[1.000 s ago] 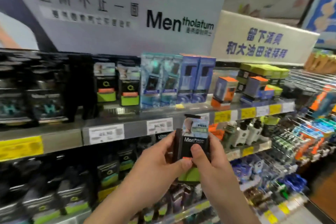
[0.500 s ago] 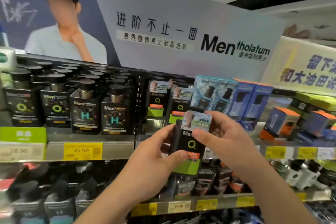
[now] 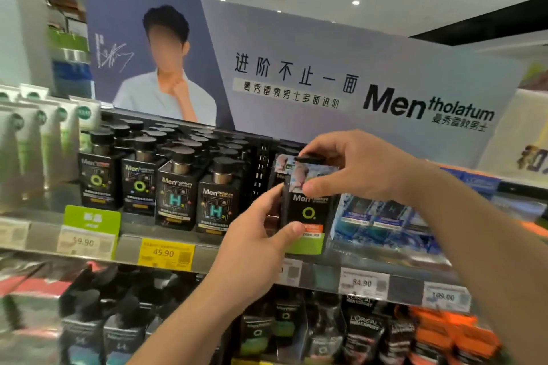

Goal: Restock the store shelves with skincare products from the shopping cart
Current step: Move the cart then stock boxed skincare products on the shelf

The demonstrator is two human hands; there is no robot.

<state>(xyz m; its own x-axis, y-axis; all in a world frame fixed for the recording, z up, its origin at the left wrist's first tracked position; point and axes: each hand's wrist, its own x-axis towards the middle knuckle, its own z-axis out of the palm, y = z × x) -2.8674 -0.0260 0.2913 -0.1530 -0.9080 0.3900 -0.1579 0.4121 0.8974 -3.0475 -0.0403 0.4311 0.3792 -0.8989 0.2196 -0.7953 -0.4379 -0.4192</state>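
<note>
Both hands have lifted the black carton (image 3: pixel 307 218) higher, up to the top shelf (image 3: pixel 213 255). It stands upright just right of the pump bottles (image 3: pixel 175 195), in front of a matching carton. Left hand (image 3: pixel 255 246) grips its lower left edge, thumb across the front. Right hand (image 3: pixel 353 166) pinches its top. Blue boxes (image 3: pixel 376 219) stand right of the bottles, beyond the carton.

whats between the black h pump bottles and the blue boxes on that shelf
In the head view: a black slotted divider, then the black-and-green Mentholatum pack that both hands hold.
</note>
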